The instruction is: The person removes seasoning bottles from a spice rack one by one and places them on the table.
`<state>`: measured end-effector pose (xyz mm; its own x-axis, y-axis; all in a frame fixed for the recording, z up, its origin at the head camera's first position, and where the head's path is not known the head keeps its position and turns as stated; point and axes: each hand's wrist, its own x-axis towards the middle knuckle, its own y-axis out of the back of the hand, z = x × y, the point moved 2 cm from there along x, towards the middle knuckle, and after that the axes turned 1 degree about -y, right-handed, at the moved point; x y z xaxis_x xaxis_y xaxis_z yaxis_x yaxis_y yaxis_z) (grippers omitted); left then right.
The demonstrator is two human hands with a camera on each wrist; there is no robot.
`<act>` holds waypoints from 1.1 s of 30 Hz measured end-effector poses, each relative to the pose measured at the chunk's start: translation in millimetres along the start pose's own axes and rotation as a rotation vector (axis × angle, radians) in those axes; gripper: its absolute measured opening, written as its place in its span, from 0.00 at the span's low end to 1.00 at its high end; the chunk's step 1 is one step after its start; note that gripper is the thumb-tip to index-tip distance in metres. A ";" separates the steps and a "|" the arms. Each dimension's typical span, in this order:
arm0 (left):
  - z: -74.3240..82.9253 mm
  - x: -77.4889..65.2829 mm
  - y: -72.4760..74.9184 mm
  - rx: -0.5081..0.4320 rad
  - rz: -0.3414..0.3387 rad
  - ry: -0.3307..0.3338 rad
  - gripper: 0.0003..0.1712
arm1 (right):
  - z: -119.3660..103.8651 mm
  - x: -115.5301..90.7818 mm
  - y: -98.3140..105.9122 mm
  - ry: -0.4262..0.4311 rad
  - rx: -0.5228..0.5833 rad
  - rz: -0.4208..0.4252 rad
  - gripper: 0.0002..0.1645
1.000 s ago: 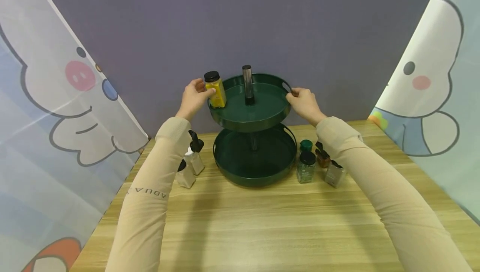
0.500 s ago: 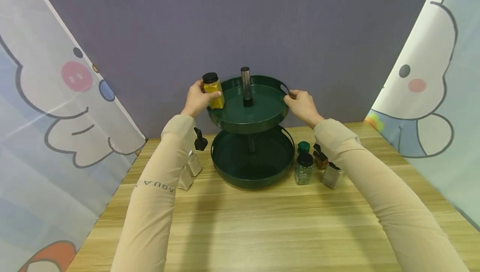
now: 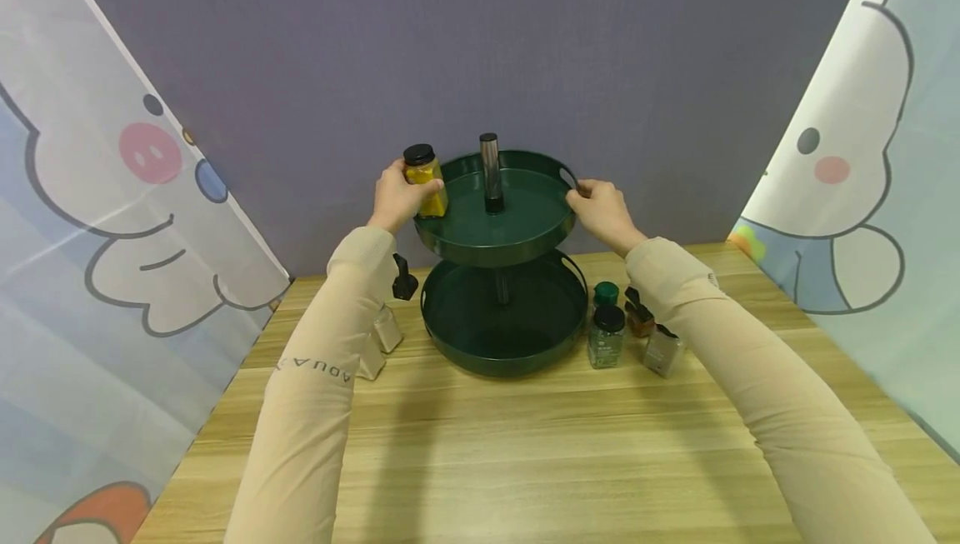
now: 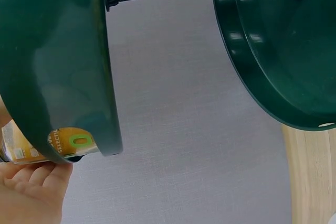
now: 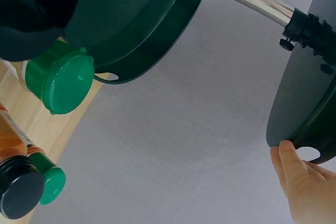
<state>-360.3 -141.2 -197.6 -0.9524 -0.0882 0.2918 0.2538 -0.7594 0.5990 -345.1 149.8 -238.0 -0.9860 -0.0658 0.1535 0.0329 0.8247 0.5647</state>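
A dark green two-tier tray stand (image 3: 495, 256) stands on the table with a clear post through its middle. My left hand (image 3: 393, 197) grips a yellow spice jar (image 3: 426, 187) with a black lid, upright at the left side of the upper tray. From below, the left wrist view shows part of the jar's orange label (image 4: 73, 139) through the handle opening, fingers beside it. On the opposite side, my right hand (image 3: 602, 209) pinches the upper tray's rim near its handle cutout; fingertips (image 5: 287, 148) lie against the rim in the right wrist view.
Right of the lower tray (image 3: 504, 365) stand several jars: a black-lidded one (image 3: 606, 346), a green-capped one (image 3: 606, 292), a reddish one (image 3: 640, 321) and a grey one (image 3: 663, 352). Pale jars (image 3: 387, 331) stand at left, partly behind the left sleeve. A grey wall (image 3: 300, 69) rises behind.
The left hand has moved in closer around the yellow jar, its fingers now behind it. The view has shifted slightly. The right hand stays at the tray rim.
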 end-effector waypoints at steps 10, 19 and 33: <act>0.1 -1.6 -0.6 0.009 0.012 -0.023 0.28 | 1.9 -0.1 -2.0 -0.006 0.009 0.009 0.32; 3.6 2.6 4.5 0.017 0.039 -0.037 0.28 | 1.0 0.1 -2.3 -0.003 0.017 0.013 0.32; 46.5 -7.1 35.9 -0.067 0.051 -0.063 0.29 | 3.3 1.1 2.8 0.007 0.015 0.028 0.32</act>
<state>-336.5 -137.9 -143.5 -0.9253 -0.0886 0.3687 0.2881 -0.7965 0.5316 -346.6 153.9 -238.9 -0.9836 -0.0468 0.1744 0.0575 0.8344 0.5481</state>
